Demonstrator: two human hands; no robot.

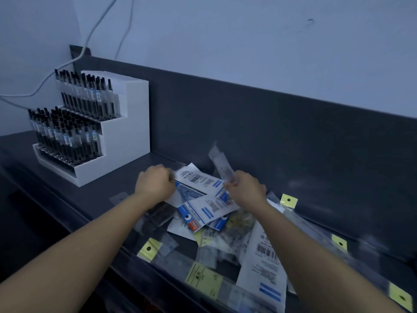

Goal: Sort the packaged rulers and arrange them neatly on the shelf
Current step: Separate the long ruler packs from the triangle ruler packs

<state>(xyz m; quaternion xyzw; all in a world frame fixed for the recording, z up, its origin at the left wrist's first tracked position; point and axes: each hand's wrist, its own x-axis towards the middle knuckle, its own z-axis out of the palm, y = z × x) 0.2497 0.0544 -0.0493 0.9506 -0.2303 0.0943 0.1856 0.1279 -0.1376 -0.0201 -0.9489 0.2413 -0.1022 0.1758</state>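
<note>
Where the head camera looks: down on a dark shelf (94,195) with a back panel (293,136), both arms reaching in.
Progress: barely begun, by my judgement; no neat row shows anywhere, so nearly all the sorting is left.
Pile: ruler packs (225,240) lie jumbled and overlapping on the shelf, from between the hands down to the near right edge.
Right hand (247,188): pinches the lower end of a clear pack (220,162), lifted off the pile.
Clear pack: blurred; its long axis slants, free end up and leftward toward the back panel, held end down at the fingers.
Left hand (155,184): fingers curled at the left edge of a white-backed pack (198,178) atop the pile; whether it grips I cannot tell.
Hands: apart, the white-backed pack between them.
Pile axes: mixed; long clear packs at the right run roughly along the shelf, while blue cards (191,216) lie at odd angles.
Rack (128,136): white, stepped, full of pens (65,136), at the shelf's left, apart from the pile.
</note>
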